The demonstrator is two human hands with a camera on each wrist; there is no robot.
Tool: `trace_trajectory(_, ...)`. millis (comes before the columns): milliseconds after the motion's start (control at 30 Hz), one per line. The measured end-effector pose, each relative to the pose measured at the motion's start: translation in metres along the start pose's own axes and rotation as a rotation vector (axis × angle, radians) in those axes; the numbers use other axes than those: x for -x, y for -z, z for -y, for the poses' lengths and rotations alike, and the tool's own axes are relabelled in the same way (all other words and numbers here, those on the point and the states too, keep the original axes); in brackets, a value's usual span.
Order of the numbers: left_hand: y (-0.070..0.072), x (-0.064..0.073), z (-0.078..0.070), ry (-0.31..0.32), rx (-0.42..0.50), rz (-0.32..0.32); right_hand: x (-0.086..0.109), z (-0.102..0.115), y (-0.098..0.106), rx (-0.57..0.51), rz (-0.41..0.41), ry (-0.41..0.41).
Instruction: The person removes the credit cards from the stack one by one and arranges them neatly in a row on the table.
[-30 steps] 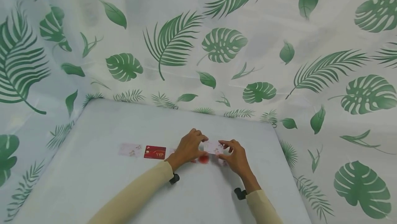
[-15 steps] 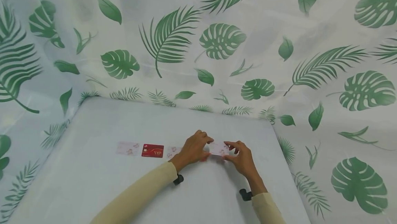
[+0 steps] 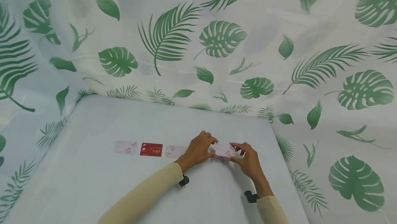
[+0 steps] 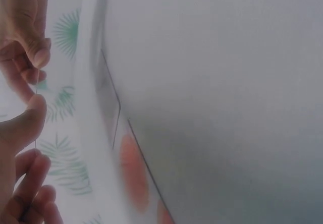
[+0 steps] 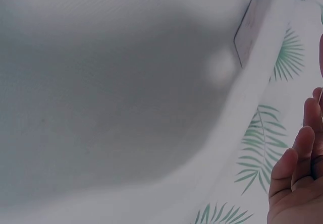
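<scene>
Both hands hold one pale pink, flower-printed card (image 3: 224, 150) by its opposite ends. My left hand (image 3: 198, 151) pinches its left end between thumb and fingers, and my right hand (image 3: 248, 160) pinches the right end. The left wrist view shows the held card edge-on, a thin line raised off the table. Below it lies another pale card (image 4: 109, 108), mostly covered in the head view. Beside that one is a card with a red patch (image 4: 134, 173), hidden behind the left hand in the head view. In the right wrist view the right hand's fingers (image 5: 298, 168) show at the edge.
To the left, in the same row on the white table (image 3: 93, 182), lie a pale pink card (image 3: 125, 147), a red VIP card (image 3: 151, 149) and another pale floral card (image 3: 173, 151), its right end behind the left hand. A leaf-patterned curtain (image 3: 173, 79) borders the table's back and sides.
Both hands have moved to the right with the held card between them. The pale card right of the VIP card shows more, while the red patch has gone behind the left hand.
</scene>
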State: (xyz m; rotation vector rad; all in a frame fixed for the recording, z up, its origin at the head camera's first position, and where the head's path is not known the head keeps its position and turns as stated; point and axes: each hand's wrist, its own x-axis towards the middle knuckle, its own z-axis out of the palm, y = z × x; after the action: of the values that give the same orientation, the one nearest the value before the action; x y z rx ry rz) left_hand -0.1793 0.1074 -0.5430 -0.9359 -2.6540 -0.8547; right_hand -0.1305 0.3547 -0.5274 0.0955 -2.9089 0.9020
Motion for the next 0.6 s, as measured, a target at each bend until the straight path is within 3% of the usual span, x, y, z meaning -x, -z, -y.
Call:
trace_trajectory(300, -0.011, 0.001, -0.006, 0.039, 0.027, -0.012, 0.008, -0.008, 0.004, -0.014, -0.023, 0.018)
trace_trajectory(600, -0.02, -0.003, -0.011, 0.006, -0.008, 0.005, 0.014, -0.016, 0.006, -0.01, -0.041, -0.004)
